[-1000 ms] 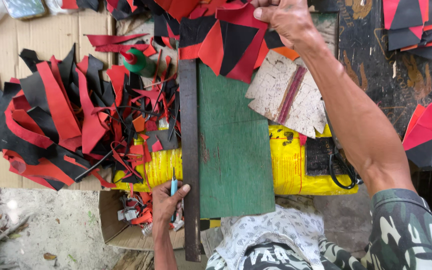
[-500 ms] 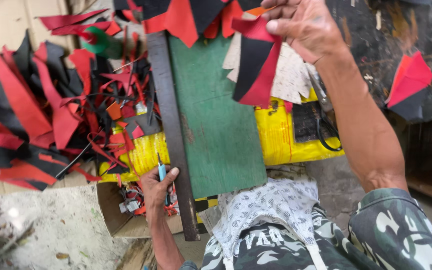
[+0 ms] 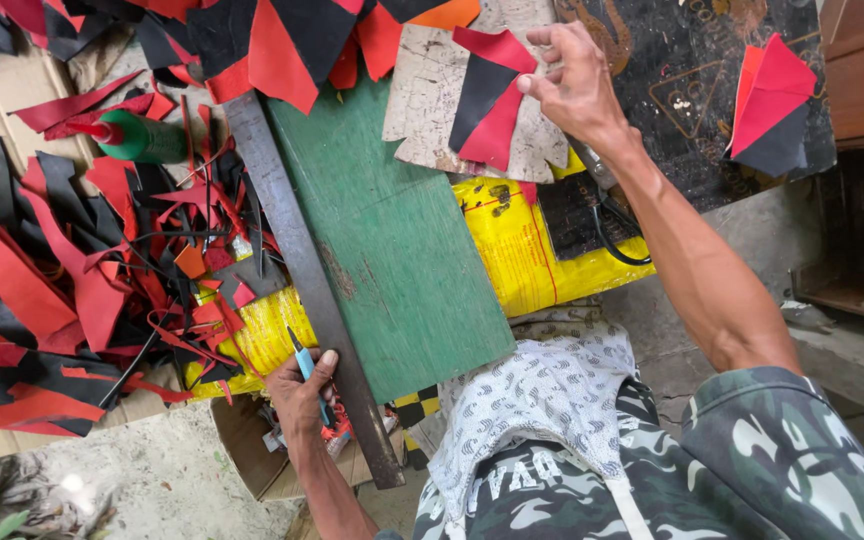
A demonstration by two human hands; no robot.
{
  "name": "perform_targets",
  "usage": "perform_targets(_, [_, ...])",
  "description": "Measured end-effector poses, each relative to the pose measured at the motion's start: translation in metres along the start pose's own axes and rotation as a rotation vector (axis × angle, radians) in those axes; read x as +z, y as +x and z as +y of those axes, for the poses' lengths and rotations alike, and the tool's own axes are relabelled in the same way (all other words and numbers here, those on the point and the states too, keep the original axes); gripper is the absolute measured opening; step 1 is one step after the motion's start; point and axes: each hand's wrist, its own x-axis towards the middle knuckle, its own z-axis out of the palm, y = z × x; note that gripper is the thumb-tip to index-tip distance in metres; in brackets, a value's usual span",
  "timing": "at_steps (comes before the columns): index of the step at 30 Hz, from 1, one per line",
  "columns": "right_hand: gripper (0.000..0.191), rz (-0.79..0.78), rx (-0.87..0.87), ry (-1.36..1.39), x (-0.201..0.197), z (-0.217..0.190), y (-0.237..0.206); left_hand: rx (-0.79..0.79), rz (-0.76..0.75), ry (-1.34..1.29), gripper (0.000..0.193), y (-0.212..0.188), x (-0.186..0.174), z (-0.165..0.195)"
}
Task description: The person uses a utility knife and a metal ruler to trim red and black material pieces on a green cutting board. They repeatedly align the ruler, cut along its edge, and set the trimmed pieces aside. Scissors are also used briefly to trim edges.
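Observation:
My right hand (image 3: pixel 577 85) grips a red and black piece of material (image 3: pixel 487 100) and holds it over a worn pale board (image 3: pixel 422 100) at the top. My left hand (image 3: pixel 300 392) is closed on a small blue-handled cutter (image 3: pixel 301 358) at the near end of a long dark metal straightedge (image 3: pixel 302 270). That straightedge lies along the left edge of a green cutting board (image 3: pixel 392 250). The green board rests on a yellow sheet (image 3: pixel 527 250).
A heap of red and black scraps (image 3: pixel 72 270) covers the left side, with a green bottle (image 3: pixel 147 140) among them. More red and black pieces (image 3: pixel 272 35) lie across the top. Another red and black piece (image 3: pixel 777 100) lies on a dark panel at right.
My right hand has carried the red and black piece down from the pile at the top and now holds it over the pale board. My left hand stays by the straightedge with the cutter.

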Motion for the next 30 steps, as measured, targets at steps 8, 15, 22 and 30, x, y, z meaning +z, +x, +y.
perform_targets(8, [0.059, -0.032, -0.13, -0.023, -0.001, 0.0, -0.003, 0.014, 0.01, -0.013, 0.02, -0.003, 0.006, 0.003])
perform_targets(15, [0.062, -0.025, -0.253, -0.014, 0.006, 0.003, -0.007, -0.012, 0.032, 0.003, 0.019, -0.008, 0.012, 0.011])
perform_targets(22, [0.05, 0.051, -0.241, -0.156, 0.004, -0.009, -0.015, 0.005, 0.029, -0.006, 0.02, -0.008, 0.013, 0.012])
perform_targets(30, [0.065, -0.119, -0.351, -0.323, 0.032, -0.033, -0.058, 0.011, 0.027, 0.036, 0.021, -0.008, 0.012, 0.009])
